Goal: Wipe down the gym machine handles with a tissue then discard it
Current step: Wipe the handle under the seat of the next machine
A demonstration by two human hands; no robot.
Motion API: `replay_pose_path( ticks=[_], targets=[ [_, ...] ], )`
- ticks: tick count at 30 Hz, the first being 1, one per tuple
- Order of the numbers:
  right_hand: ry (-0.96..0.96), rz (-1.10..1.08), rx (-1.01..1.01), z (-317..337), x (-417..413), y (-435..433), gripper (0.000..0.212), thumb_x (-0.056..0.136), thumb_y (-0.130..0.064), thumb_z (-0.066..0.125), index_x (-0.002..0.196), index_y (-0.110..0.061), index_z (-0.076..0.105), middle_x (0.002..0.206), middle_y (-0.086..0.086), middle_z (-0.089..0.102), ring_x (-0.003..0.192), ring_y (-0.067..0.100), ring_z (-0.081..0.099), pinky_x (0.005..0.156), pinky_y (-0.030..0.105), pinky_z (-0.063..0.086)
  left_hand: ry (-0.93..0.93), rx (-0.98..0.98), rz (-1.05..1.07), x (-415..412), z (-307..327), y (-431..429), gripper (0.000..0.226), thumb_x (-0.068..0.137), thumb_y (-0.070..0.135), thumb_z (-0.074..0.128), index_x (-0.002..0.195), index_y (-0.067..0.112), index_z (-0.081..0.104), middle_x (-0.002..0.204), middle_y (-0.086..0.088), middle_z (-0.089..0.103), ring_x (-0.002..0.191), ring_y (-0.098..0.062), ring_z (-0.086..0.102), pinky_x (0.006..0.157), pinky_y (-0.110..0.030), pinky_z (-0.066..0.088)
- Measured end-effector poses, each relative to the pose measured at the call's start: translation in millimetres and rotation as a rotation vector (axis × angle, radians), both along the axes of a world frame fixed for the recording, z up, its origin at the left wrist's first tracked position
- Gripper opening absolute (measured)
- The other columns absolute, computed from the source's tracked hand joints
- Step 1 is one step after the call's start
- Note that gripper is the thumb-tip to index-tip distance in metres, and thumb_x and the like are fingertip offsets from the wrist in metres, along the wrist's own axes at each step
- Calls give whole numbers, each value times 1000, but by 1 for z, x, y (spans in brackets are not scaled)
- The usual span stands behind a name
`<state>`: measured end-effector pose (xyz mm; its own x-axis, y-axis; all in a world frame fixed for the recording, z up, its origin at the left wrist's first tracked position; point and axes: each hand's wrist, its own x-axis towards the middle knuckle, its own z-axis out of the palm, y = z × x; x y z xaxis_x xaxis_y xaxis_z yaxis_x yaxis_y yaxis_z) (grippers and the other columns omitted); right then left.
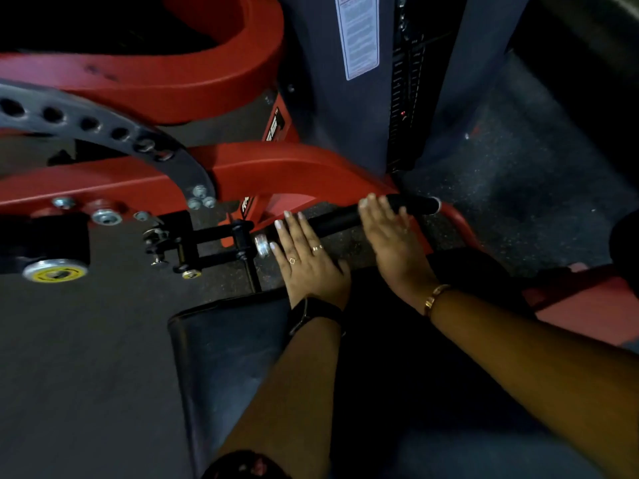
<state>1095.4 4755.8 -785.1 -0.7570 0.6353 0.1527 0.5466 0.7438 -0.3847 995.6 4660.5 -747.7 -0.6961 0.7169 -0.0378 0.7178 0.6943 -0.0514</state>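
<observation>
Dark speckled rubber floor [525, 160] beneath a red machine frame [276, 167], and both hands are down on the black handle [337, 218]: left hand [307, 261] flat beside the metal collar [262, 245], fingers straight, right hand [390, 233] laid open further along, towards the far end. Hands apart, neither curled round the bar, black seat pad [224, 340] under the wrists

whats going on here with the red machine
A person has both hands on the black handle of a red gym machine. The left hand lies over it next to the metal collar, and the right hand lies over it nearer the free end. Both hands' fingers look fairly straight, not wrapped around it. No tissue shows; one could be hidden under a palm.
</observation>
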Motion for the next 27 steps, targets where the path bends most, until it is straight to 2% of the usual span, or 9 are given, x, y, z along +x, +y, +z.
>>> replay_pose_path(
  ticks=[4, 8, 10, 12, 16, 18, 23, 25, 27],
  targets=[
    [-22, -138, -128, 17, -24, 8, 67, 79, 9, 31, 146, 4, 27, 153, 23, 26, 143, 39, 21, 116, 53, 9, -44, -19, 14, 2, 5, 2, 99, 84, 40, 48, 146, 2, -19, 159, -19, -16, 146, -33, -18, 114, -43, -20],
    [-39, 162, -129, 40, -49, -17, 57, 94, -15, 20, 151, -7, 20, 159, 10, 14, 148, 23, 6, 115, 34, -9, 60, -1, -10, 1, 4, 2, 71, 92, 35, 20, 150, -2, 6, 158, -24, 15, 146, -39, 13, 118, -48, 0],
    [-4, 198, -100, 32, -37, -20, 55, 96, -17, 29, 150, -7, 24, 158, 10, 18, 147, 22, 13, 116, 35, -2, 81, 16, -24, -1, 3, 0, 73, 90, 33, 27, 150, -3, 5, 157, -24, 16, 146, -38, 14, 118, -46, 0],
    [41, 148, -52, 20, -19, -11, 61, 87, -2, 39, 147, -4, 30, 155, 15, 26, 144, 28, 24, 117, 44, 9, -20, 16, -46, 2, 6, 0, 86, 84, 36, 36, 149, -1, -8, 160, -22, -1, 148, -35, -3, 118, -41, -13],
    [-32, -72, -153, 18, -13, 15, 73, 85, 18, 32, 152, -5, 13, 159, 15, 8, 148, 27, 3, 119, 44, -1, -11, -16, -199, 6, 7, 3, 88, 91, 33, 40, 143, 7, -25, 160, -13, -19, 147, -26, -19, 115, -40, -17],
    [-37, -116, -196, 27, -27, 15, 65, 90, 12, 29, 151, -4, 14, 160, 15, 9, 148, 28, 1, 117, 41, -5, -10, -16, -201, 5, 7, 3, 86, 91, 31, 41, 146, 8, -21, 160, -11, -17, 147, -24, -18, 115, -38, -18],
    [65, 107, -255, 36, -26, -20, 57, 93, -4, 29, 150, -6, 23, 159, 9, 15, 148, 23, 6, 119, 38, -2, -9, 15, -195, 3, 8, 1, 72, 92, 34, 25, 150, 6, -7, 162, -14, -1, 145, -19, -15, 114, -34, -23],
    [93, 48, -197, 26, -13, -15, 60, 89, -4, 26, 149, -5, 25, 158, 11, 19, 147, 24, 12, 120, 42, 5, -21, 16, -185, 4, 10, 3, 77, 87, 32, 36, 152, 4, 5, 161, -15, 9, 148, -24, -2, 115, -33, -21],
    [51, -62, -174, 17, -5, 3, 64, 85, -2, 19, 150, -3, 23, 158, 13, 18, 147, 26, 12, 120, 44, 7, -49, -21, -178, 5, 9, 4, 85, 85, 29, 49, 153, 7, 2, 162, -13, 3, 149, -24, -4, 115, -33, -20]
  ],
)
